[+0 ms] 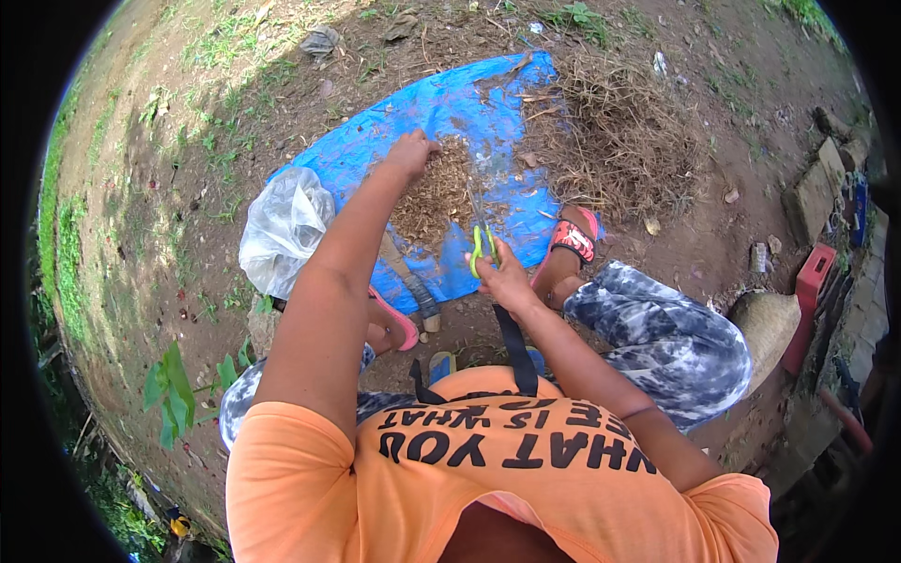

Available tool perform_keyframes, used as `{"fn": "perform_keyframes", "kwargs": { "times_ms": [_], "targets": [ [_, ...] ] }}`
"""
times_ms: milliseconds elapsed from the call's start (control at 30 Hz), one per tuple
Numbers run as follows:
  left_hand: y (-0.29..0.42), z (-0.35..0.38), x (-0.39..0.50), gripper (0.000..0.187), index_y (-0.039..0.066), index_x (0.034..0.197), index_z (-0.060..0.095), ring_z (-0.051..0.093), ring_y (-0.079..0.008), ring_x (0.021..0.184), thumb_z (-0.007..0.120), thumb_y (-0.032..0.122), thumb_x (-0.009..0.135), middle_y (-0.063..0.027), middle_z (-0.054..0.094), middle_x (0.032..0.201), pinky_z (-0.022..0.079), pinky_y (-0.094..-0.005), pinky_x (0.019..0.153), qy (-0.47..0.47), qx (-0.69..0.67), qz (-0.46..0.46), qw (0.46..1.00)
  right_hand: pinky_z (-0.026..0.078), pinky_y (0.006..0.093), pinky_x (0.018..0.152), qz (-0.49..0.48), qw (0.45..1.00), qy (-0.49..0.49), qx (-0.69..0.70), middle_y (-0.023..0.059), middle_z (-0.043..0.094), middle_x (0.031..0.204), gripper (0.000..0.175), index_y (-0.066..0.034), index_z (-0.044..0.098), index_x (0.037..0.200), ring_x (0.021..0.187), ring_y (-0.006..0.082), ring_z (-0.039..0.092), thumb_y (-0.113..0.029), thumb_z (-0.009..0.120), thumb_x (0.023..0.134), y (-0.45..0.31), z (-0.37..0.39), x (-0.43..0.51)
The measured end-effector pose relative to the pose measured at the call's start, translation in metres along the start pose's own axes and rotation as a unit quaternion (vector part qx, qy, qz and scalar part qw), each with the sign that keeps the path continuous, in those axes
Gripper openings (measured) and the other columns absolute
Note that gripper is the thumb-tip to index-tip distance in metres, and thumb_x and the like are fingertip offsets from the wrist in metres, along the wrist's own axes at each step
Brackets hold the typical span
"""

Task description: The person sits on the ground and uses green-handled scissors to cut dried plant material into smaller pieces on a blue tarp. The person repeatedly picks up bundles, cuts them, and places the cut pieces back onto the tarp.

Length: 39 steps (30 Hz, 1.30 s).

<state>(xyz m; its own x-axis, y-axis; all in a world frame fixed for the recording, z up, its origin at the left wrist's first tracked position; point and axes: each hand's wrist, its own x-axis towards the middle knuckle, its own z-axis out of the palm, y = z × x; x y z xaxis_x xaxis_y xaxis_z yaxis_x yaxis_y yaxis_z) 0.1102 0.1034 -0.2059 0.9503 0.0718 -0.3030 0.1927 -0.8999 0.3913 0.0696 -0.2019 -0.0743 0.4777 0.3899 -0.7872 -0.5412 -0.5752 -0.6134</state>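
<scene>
My right hand (505,279) holds a pair of scissors (481,246) by its lime-green handles, the blades pointing away from me over a blue tarp (450,271). The blades look narrow and close together. Farther out, my left hand (412,153) is at the upper left edge of a pile of chopped dry plant bits (433,204), fingers bent down towards it. Whether it pinches anything is too small to tell. A heap of uncut dry grass or stalks (619,134) lies on the tarp's right side and spills onto the soil. A wooden stick with a dark wrapping (415,285) lies below the pile.
A whitish plastic bag (287,232) sits at the tarp's left edge. My feet in pink sandals (576,239) are at the tarp's near side. On the right are a woven sack (764,331), a red plastic crate (809,302) and wooden blocks (813,193). A leafy plant (171,394) grows at left.
</scene>
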Motion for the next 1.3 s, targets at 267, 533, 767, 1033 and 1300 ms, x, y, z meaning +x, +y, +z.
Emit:
{"fn": "perform_keyframes", "kwargs": {
  "times_ms": [267,533,767,1033,1300],
  "targets": [
    [-0.018,0.001,-0.033,0.024,0.007,0.107,0.071,0.067,-0.0327,0.090,0.069,0.017,0.086,-0.0177,0.070,0.095,0.052,-0.0425,0.083,0.031,-0.144,-0.108,0.983,0.051,0.0279,0.064,-0.033,0.999,0.002,-0.021,0.0032,0.051,0.101,0.072,-0.0102,0.039,0.147,0.080,0.0116,0.055,-0.036,0.073,0.090,0.010,-0.001,0.005],
    [-0.047,-0.013,-0.085,0.034,0.008,0.101,0.074,0.070,-0.0333,0.092,0.072,0.039,0.087,-0.0199,0.072,0.098,0.053,-0.0431,0.080,-0.001,-0.261,-0.317,0.912,0.052,0.0273,0.064,-0.007,1.000,-0.018,-0.004,0.0026,0.051,0.101,0.076,-0.0114,0.036,0.150,0.079,0.0113,0.056,-0.038,0.073,0.090,-0.003,-0.001,-0.005],
    [-0.063,0.028,-0.099,0.056,0.002,0.112,0.065,0.071,-0.0321,0.081,0.080,0.045,0.078,-0.0186,0.072,0.087,0.054,-0.0421,0.076,0.102,-0.213,-0.320,0.918,0.055,0.0289,0.070,0.009,0.998,-0.040,-0.047,0.0042,0.052,0.107,0.080,-0.0110,0.034,0.152,0.088,0.0143,0.059,-0.042,0.072,0.089,-0.010,-0.002,-0.008],
    [-0.014,0.036,-0.065,0.034,0.007,0.103,0.072,0.063,-0.0180,0.067,0.083,0.028,0.078,-0.0076,0.070,0.075,0.052,-0.0369,0.067,0.124,-0.303,-0.290,0.899,0.055,0.0285,0.070,0.021,0.998,-0.037,-0.043,0.0042,0.052,0.106,0.079,-0.0097,0.034,0.151,0.088,0.0137,0.059,-0.041,0.072,0.089,-0.011,-0.001,-0.009],
    [-0.009,0.006,-0.065,0.031,0.005,0.090,0.073,0.065,-0.0236,0.070,0.075,0.035,0.085,-0.0109,0.069,0.075,0.051,-0.0379,0.070,0.091,-0.313,-0.306,0.895,0.052,0.0289,0.066,0.011,0.999,-0.038,-0.024,0.0021,0.053,0.098,0.077,-0.0091,0.036,0.150,0.079,0.0107,0.055,-0.038,0.073,0.089,-0.005,-0.002,-0.006]
  ]
}}
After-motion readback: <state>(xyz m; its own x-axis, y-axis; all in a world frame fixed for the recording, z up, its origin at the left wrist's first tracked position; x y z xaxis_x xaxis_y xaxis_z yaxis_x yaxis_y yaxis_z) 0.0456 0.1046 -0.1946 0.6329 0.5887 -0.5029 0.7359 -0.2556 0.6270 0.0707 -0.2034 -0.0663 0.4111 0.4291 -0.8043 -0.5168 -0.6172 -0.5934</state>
